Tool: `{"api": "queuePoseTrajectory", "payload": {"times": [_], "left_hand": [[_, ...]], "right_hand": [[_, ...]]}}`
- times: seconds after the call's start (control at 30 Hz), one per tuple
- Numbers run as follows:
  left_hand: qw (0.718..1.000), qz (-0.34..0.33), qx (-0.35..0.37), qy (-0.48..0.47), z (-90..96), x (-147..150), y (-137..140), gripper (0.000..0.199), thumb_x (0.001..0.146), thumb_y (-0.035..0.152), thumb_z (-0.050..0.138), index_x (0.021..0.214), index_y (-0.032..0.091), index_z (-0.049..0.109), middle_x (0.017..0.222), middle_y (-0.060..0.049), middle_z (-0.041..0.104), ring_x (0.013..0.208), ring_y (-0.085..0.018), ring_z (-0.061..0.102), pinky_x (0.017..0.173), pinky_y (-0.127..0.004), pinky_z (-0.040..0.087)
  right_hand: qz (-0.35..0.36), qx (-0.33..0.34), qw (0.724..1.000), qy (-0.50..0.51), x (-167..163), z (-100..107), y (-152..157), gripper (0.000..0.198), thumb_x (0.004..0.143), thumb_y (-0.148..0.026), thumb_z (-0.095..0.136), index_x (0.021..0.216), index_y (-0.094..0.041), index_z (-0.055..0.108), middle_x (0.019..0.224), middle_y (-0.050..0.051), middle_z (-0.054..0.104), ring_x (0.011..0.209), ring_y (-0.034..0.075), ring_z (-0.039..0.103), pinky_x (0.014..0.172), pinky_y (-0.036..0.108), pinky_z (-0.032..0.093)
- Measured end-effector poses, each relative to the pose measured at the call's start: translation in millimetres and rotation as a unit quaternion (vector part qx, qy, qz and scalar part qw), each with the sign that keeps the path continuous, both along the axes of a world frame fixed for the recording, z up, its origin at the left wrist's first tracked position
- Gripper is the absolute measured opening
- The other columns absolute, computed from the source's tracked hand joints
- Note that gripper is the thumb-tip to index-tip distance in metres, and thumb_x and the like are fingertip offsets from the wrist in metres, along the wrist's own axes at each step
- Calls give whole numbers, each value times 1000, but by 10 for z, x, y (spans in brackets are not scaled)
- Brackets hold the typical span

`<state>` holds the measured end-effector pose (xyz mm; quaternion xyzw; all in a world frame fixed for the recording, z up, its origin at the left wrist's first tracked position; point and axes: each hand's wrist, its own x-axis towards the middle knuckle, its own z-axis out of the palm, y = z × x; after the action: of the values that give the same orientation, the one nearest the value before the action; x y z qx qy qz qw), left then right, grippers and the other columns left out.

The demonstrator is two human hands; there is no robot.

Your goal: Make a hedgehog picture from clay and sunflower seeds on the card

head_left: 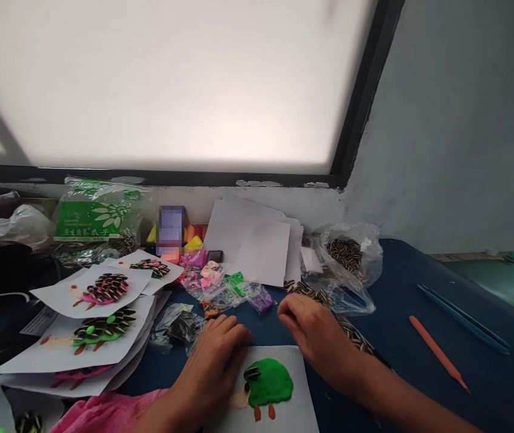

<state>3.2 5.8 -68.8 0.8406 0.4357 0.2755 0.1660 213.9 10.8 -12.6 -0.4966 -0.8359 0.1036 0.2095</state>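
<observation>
A white sheet of paper lies before me with a green clay hedgehog body pressed on it. The hedgehog has a pale snout, two brown feet and a few striped sunflower seeds by its head. My left hand rests over the sheet's left edge, fingers bent and pressed together; whatever they hold is hidden. Just off the sheet's upper right corner is my right hand, fingers curled in a pinch, contents not visible. It is beside a pile of loose sunflower seeds.
Finished seed hedgehogs on paper are stacked at left. Behind lie bagged coloured clay, blank sheets and a plastic bag of seeds. An orange clay tool and blue tweezers lie at right.
</observation>
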Motion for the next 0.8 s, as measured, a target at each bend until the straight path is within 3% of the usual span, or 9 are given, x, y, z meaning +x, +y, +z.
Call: {"api": "queuePoseTrajectory", "payload": {"times": [0.13, 0.23, 0.4, 0.8], "left_hand": [[1000, -10, -18, -20, -52, -5, -15, 24, 92, 17, 41, 83, 21, 63, 78, -4, 60, 75, -21, 53, 68, -33, 36], [999, -8, -33, -22, -52, -6, 1, 22, 91, 18, 44, 81, 21, 63, 77, -3, 60, 75, -21, 54, 68, -33, 36], [1000, -12, -23, -14, -42, -4, 15, 21, 90, 17, 44, 80, 21, 63, 78, -4, 62, 75, -21, 54, 68, -33, 36], [999, -17, -18, -26, -62, 1, 30, 20, 90, 15, 44, 80, 21, 60, 79, -3, 62, 76, -20, 54, 69, -33, 35]], "right_hand": [[83, -66, 987, 121, -36, -42, -322, 16, 91, -8, 48, 91, -18, 61, 87, 4, 64, 78, 15, 59, 66, 24, 44], [114, -28, 983, 141, -60, -169, -429, 17, 91, -11, 50, 89, -19, 65, 82, 3, 62, 74, 14, 58, 65, 24, 43], [101, 36, 989, 107, -109, -335, -459, 15, 89, -12, 54, 79, -19, 63, 71, 1, 58, 66, 14, 54, 59, 23, 38], [95, 95, 987, 85, -197, -439, -473, 19, 87, -10, 48, 77, -19, 61, 70, 2, 59, 63, 15, 53, 59, 24, 38]]}}
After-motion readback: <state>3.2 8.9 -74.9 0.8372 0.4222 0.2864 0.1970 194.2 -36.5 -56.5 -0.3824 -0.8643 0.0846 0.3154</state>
